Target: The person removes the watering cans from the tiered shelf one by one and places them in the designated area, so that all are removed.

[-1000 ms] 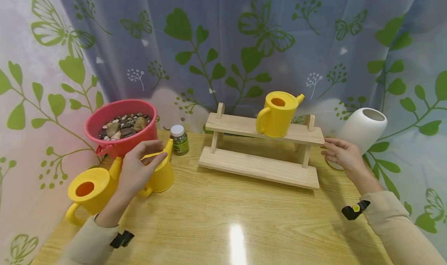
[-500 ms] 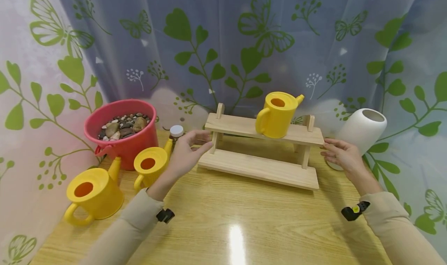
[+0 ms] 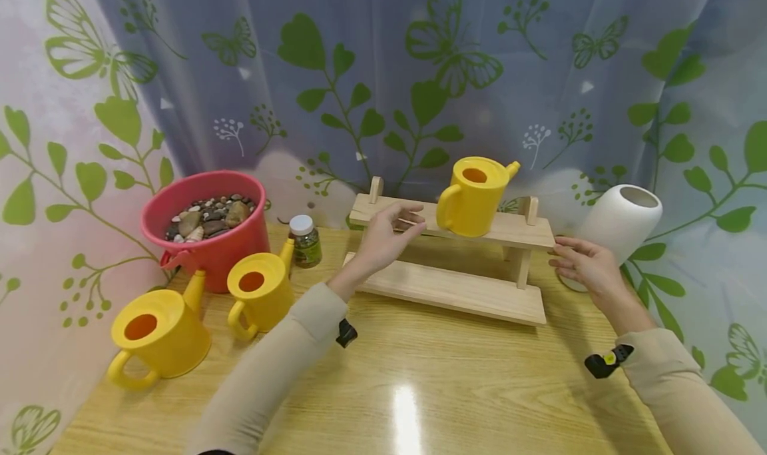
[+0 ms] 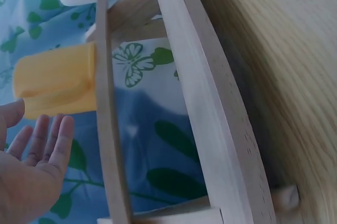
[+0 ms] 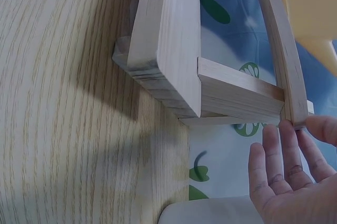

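A yellow watering can (image 3: 475, 198) stands on the upper board of a two-tier wooden shelf (image 3: 455, 288), its handle on the left side. My left hand (image 3: 386, 235) is in front of the upper board's left part, just left of that handle. In the left wrist view its thumb and fingers are spread apart beside the can (image 4: 55, 79), holding nothing. At the shelf's right end, my right hand (image 3: 590, 265) touches the tip of the upper board with nearly straight fingertips. The right wrist view shows thumb and fingertips (image 5: 287, 129) right at that board end.
Two more yellow watering cans (image 3: 162, 332) stand at the left. Behind them is a red bucket (image 3: 240, 262) filled with pebbles, beside a small white-capped jar (image 3: 307, 245). A white vase (image 3: 623, 225) leans behind my right hand. A patterned curtain (image 3: 359, 75) borders the table.
My left hand has moved right, from over the left watering cans past the jar to the shelf's watering can. My right hand stays at the board's end.
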`<state>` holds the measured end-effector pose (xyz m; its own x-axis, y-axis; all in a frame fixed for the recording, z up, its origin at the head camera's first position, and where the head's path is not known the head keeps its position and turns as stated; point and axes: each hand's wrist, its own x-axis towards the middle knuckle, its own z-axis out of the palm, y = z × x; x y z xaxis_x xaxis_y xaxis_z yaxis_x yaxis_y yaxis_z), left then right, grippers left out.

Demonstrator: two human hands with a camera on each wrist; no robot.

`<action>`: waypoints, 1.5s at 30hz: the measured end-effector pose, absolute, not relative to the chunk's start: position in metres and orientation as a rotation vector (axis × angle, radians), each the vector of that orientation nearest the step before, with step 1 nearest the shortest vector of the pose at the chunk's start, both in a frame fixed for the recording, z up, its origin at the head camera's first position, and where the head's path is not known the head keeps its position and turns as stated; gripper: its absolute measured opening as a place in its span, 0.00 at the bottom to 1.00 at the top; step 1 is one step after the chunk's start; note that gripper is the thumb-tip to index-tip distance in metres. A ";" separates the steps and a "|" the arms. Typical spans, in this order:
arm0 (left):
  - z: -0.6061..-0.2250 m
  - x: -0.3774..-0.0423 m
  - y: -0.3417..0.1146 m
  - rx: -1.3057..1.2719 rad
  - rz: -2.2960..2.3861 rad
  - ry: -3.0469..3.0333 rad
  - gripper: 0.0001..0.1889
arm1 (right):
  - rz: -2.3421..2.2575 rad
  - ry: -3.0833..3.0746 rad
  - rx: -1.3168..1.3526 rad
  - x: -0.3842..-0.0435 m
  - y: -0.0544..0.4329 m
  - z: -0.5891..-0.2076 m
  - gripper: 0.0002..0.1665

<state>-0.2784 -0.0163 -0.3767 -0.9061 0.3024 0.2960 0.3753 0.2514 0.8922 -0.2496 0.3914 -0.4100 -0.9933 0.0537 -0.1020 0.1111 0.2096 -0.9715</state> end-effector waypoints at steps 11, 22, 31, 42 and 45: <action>-0.370 -0.302 0.022 -0.737 -1.875 -2.343 0.23 | -1.900 2.450 0.178 -0.248 0.389 -0.407 0.19; -0.365 -0.307 0.032 -0.722 -1.841 -2.378 0.16 | -1.884 2.470 0.193 -0.248 0.387 -0.408 0.27; -0.362 -0.297 0.013 -0.726 -1.753 -2.444 0.16 | -1.980 2.386 0.178 -0.245 0.385 -0.407 0.19; -0.352 -0.253 -0.044 -0.777 -1.741 -2.310 0.16 | -1.984 2.379 0.157 -0.246 0.388 -0.407 0.14; -0.351 -0.241 -0.062 -0.753 -1.753 -2.298 0.14 | -1.979 2.384 0.155 -0.247 0.389 -0.408 0.16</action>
